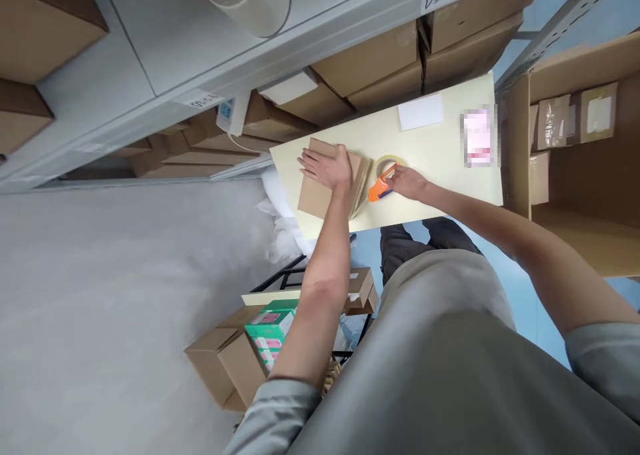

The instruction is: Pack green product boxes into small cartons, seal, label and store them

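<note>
Tape dispenser (375, 192) within the right grip (409, 183)

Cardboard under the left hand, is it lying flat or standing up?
The cardboard lies flat: the left hand rests on its broad face, and layered edges show at one side.

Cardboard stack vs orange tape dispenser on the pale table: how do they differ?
- Colour: the cardboard stack is plain brown; the tape dispenser is bright orange with a yellowish roll.
- Size: the cardboard stack covers more of the view than the tape dispenser.
- Hands: the left hand spreads open over the cardboard stack; the right hand grips the tape dispenser.
Shared: both are over the pale table, each with one hand at it.
</note>
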A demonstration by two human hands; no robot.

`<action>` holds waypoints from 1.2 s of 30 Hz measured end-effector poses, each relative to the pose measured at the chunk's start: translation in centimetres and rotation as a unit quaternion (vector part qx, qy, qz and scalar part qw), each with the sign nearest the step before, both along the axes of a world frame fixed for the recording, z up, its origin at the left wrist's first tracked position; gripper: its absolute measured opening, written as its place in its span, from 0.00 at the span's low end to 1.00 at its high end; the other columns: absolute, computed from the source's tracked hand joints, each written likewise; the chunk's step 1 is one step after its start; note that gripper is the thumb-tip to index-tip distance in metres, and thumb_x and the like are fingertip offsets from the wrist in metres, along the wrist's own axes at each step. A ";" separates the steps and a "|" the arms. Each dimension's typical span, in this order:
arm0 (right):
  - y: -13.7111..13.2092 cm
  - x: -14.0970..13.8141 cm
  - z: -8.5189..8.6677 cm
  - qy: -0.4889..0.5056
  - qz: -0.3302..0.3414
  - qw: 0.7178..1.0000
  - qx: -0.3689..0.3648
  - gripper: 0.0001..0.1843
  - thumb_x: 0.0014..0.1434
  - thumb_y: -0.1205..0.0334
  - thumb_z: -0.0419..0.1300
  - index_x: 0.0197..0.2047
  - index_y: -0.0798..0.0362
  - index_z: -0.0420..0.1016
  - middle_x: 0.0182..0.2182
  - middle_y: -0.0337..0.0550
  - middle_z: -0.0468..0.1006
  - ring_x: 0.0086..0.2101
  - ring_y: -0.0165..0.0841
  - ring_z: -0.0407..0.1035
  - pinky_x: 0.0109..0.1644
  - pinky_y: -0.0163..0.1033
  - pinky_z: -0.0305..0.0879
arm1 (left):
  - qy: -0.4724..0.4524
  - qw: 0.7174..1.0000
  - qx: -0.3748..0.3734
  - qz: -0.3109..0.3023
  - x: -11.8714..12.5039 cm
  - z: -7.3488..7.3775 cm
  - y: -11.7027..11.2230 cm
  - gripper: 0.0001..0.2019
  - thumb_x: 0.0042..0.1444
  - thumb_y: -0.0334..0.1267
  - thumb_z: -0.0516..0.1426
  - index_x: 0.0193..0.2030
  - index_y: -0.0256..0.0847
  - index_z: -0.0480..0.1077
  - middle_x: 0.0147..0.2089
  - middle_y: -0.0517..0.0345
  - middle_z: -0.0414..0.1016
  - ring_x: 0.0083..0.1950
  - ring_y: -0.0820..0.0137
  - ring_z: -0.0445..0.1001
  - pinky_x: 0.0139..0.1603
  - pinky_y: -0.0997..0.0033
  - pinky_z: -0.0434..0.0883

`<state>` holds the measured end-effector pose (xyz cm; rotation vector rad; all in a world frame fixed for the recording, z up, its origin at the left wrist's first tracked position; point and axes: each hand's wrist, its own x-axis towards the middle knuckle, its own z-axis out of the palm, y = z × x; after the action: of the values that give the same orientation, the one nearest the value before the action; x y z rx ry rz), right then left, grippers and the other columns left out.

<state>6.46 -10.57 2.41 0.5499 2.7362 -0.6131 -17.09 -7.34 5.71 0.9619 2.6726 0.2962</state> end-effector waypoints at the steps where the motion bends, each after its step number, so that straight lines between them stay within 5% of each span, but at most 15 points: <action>1: -0.5 -0.3 0.1 -0.016 0.009 1.000 0.015 0.31 0.74 0.75 0.46 0.74 0.68 0.72 0.50 0.59 0.91 0.51 0.46 0.86 0.78 0.56 0.60 | 0.002 1.000 0.009 -0.028 0.1 0.1 -0.8 0.49 0.68 0.53 0.63 0.87 0.30 0.51 0.90 0.28 0.49 0.94 0.42 0.36 0.91 0.32 0.31; 6: -3.5 -0.4 0.8 -0.037 0.034 0.997 0.063 0.30 0.74 0.76 0.47 0.74 0.62 0.75 0.47 0.50 0.92 0.49 0.40 0.86 0.77 0.47 0.63 | 0.008 0.994 0.014 -0.104 0.1 0.7 -2.9 0.49 0.64 0.49 0.66 0.85 0.28 0.54 0.88 0.24 0.53 0.93 0.42 0.43 0.92 0.37 0.32; 10: -4.6 3.1 0.2 0.006 0.021 0.998 0.061 0.29 0.75 0.73 0.51 0.75 0.60 0.74 0.47 0.50 0.92 0.49 0.41 0.85 0.72 0.46 0.68 | -0.005 0.994 0.022 -0.109 0.1 0.8 -3.1 0.48 0.64 0.48 0.64 0.85 0.31 0.53 0.88 0.25 0.53 0.93 0.42 0.41 0.91 0.34 0.34; 15: -1.0 10.3 -1.5 0.003 -0.064 0.995 0.076 0.30 0.72 0.71 0.55 0.74 0.60 0.74 0.43 0.51 0.92 0.47 0.45 0.85 0.67 0.49 0.73 | -0.003 0.993 0.021 -0.120 0.1 0.6 -3.1 0.49 0.63 0.47 0.65 0.85 0.31 0.52 0.88 0.25 0.54 0.93 0.41 0.41 0.91 0.34 0.34; 18: 2.3 12.1 -2.1 0.000 -0.106 0.988 0.114 0.31 0.71 0.70 0.53 0.75 0.64 0.73 0.43 0.54 0.91 0.47 0.46 0.84 0.68 0.52 0.72 | 0.008 0.992 0.015 -0.127 0.1 0.5 -3.2 0.49 0.63 0.46 0.66 0.85 0.29 0.53 0.87 0.24 0.55 0.92 0.41 0.44 0.92 0.36 0.32; 25: 6.5 7.4 -1.7 -0.001 -0.100 0.988 0.119 0.33 0.72 0.68 0.52 0.77 0.66 0.69 0.44 0.52 0.91 0.50 0.46 0.84 0.73 0.52 0.68 | 0.000 0.973 0.009 -0.229 0.9 1.0 -4.6 0.50 0.61 0.47 0.66 0.85 0.30 0.55 0.88 0.28 0.55 0.93 0.44 0.44 0.92 0.40 0.30; 32: 6.4 5.6 -0.4 -0.040 -0.033 0.997 0.062 0.32 0.71 0.69 0.51 0.76 0.66 0.71 0.54 0.58 0.90 0.55 0.49 0.83 0.76 0.57 0.61 | -0.062 0.948 0.009 -0.313 1.9 2.1 -5.5 0.51 0.57 0.47 0.68 0.85 0.35 0.58 0.89 0.33 0.55 0.93 0.42 0.39 0.91 0.36 0.33; 36: 6.2 5.4 0.1 -0.042 0.038 0.998 -0.039 0.37 0.70 0.72 0.48 0.80 0.69 0.64 0.57 0.64 0.88 0.61 0.52 0.78 0.80 0.63 0.52 | -0.084 0.926 0.019 -0.366 3.1 2.1 -6.8 0.51 0.57 0.50 0.69 0.84 0.37 0.60 0.89 0.34 0.55 0.93 0.41 0.39 0.91 0.35 0.36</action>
<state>11.89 -4.36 2.47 0.4413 2.6284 -0.6602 -13.99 -14.18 7.84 1.7567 1.9746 0.2433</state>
